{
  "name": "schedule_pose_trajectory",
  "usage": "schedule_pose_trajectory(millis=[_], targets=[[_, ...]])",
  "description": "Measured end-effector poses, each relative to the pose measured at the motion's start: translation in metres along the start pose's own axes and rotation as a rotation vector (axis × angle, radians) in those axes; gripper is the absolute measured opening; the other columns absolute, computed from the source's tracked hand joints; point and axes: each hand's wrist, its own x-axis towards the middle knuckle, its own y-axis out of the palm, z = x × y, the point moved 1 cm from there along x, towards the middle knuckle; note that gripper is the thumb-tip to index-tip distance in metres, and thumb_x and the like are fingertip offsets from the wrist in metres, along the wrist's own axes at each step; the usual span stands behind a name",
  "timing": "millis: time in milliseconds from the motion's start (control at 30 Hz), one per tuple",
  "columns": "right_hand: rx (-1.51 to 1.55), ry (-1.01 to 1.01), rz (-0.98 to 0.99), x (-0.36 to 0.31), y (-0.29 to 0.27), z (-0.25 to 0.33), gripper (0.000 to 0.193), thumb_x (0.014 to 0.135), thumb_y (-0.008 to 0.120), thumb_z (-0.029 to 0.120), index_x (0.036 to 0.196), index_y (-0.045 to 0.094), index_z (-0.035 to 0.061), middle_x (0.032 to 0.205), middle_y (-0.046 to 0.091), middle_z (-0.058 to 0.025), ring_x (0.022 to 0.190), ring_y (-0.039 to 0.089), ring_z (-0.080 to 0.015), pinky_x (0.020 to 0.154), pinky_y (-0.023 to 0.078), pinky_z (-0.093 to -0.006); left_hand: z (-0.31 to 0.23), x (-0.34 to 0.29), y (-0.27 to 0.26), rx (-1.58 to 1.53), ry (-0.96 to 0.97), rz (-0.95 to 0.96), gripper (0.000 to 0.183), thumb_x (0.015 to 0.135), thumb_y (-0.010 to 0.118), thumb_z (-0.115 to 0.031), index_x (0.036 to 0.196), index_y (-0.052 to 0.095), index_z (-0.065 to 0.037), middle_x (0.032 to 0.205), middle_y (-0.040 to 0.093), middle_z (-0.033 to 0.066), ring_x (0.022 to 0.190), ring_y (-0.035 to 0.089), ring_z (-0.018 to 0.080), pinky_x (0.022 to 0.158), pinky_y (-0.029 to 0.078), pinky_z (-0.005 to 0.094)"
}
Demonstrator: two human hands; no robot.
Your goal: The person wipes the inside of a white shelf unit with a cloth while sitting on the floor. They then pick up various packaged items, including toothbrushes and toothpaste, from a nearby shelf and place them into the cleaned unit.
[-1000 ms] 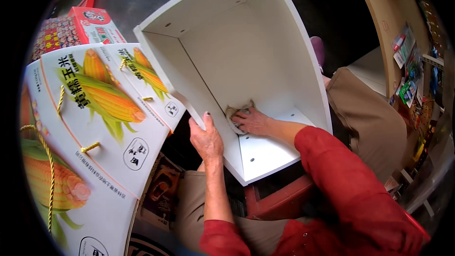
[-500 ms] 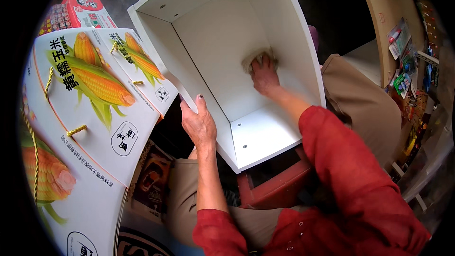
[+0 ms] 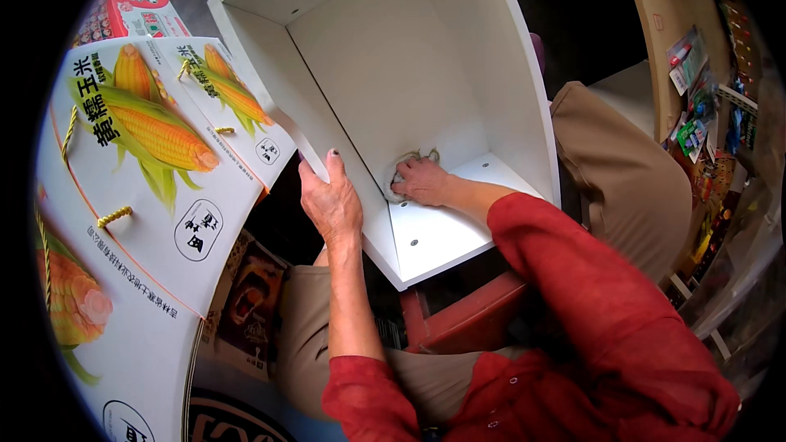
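A white open-fronted cabinet box (image 3: 352,57) lies tilted before me, resting over a dark red stool (image 3: 467,311). My left hand (image 3: 332,200) is closed around the box's left side edge, thumb on the near face. Inside the box, my right hand (image 3: 424,182) presses a pale crumpled cloth (image 3: 401,165) into the lower left corner, where the back panel meets the left and bottom panels. The fingers are bent over the cloth and partly hide it. Small round screw holes show in the end panels.
White cartons with corn pictures (image 3: 147,131) and yellow rope handles stand close on the left, with a red and white box (image 3: 147,12) behind them. A wooden shelf unit (image 3: 647,49) with small packaged goods (image 3: 692,139) rises at the right. My knee (image 3: 626,172) flanks the box.
My right hand has moved the cloth from the middle right of the back panel down and left into the lower corner. The left hand keeps its grip on the edge.
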Motion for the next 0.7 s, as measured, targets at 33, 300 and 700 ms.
schedule_pose_trajectory(millis=[33, 300, 700], targets=[[-0.029, 0.030, -0.011, 0.002, 0.000, 0.004, 0.018, 0.076, 0.050, 0.017, 0.091, 0.058, 0.0121, 0.090, 0.050, -0.0174, 0.086, 0.056, -0.0307, 0.067, 0.047, -0.0417, 0.000, 0.000, 0.000, 0.000, -0.003, 0.002, 0.034, 0.085, 0.051, -0.024, 0.104, 0.051, 0.005, 0.091, 0.061, 0.0196, 0.085, 0.059, 0.0324, 0.077, 0.044, 0.0374], [0.041, 0.354, 0.139, 0.043, 0.021, 0.019, 0.018, 0.070, 0.058, 0.015, 0.086, 0.061, 0.0074, 0.092, 0.054, -0.0168, 0.083, 0.059, -0.0300, 0.063, 0.049, -0.0376, 0.000, 0.000, 0.001, -0.009, -0.046, 0.024, 0.036, 0.085, 0.051, -0.027, 0.103, 0.051, 0.004, 0.090, 0.061, 0.0185, 0.083, 0.059, 0.0310, 0.076, 0.044, 0.0365], [-0.290, 0.766, -0.006, 0.001, -0.086, -0.058, 0.024, 0.066, 0.062, 0.016, 0.088, 0.063, 0.0070, 0.092, 0.055, -0.0160, 0.081, 0.060, -0.0261, 0.056, 0.049, -0.0355, -0.008, 0.010, -0.002, 0.112, 0.091, -0.010, 0.040, 0.083, 0.053, -0.027, 0.107, 0.050, 0.006, 0.100, 0.057, 0.0239, 0.091, 0.056, 0.0368, 0.079, 0.043, 0.0393]])
